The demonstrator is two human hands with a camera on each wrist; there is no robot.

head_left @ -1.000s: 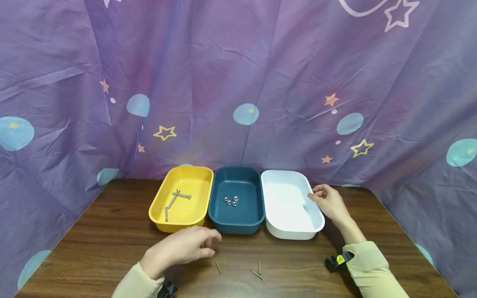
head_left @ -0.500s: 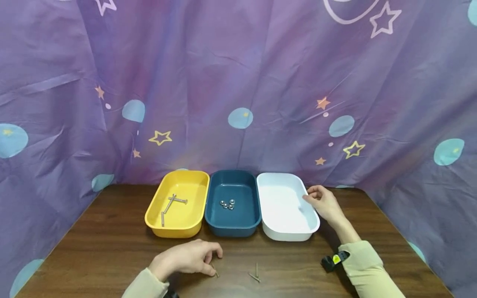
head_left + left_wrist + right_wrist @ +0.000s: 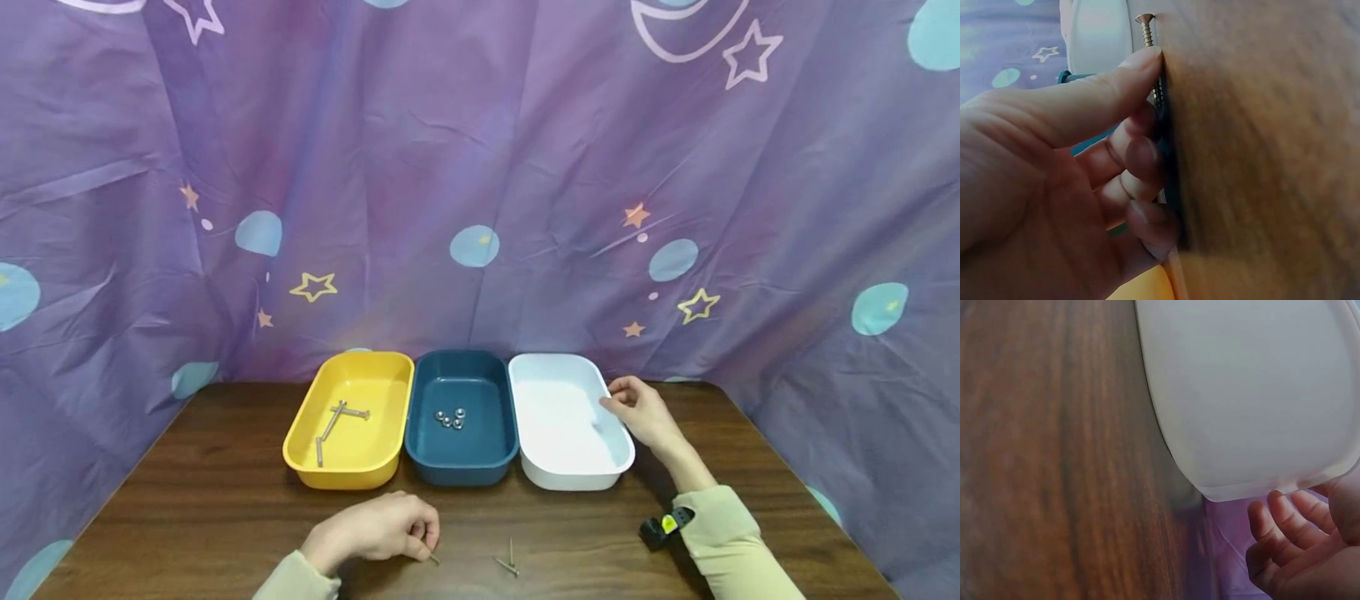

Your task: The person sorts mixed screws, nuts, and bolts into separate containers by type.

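My left hand (image 3: 375, 529) is low over the table, pinching a brass-coloured screw (image 3: 1147, 31) between thumb and fingers. In the left wrist view the screw's countersunk head sticks out past the thumb, and part of the shank is covered. Two similar screws (image 3: 507, 567) lie close together on the wood, right of that hand. My right hand (image 3: 645, 414) holds the right rim of a white tray (image 3: 573, 482), thumb over the edge and fingers outside. In the right wrist view the thumb is mostly hidden by the tray wall.
Left of the white tray stand a dark blue tray (image 3: 461, 477) with several nuts (image 3: 447, 422) and a yellow tray (image 3: 341, 480) with several long bolts (image 3: 332, 423). The brown wooden table (image 3: 202, 517) ends at a purple patterned curtain (image 3: 420, 183).
My left hand has lowered to the lone screw on the table and its fingers have closed on it. The right hand stays on the white tray. The head view has shifted slightly.
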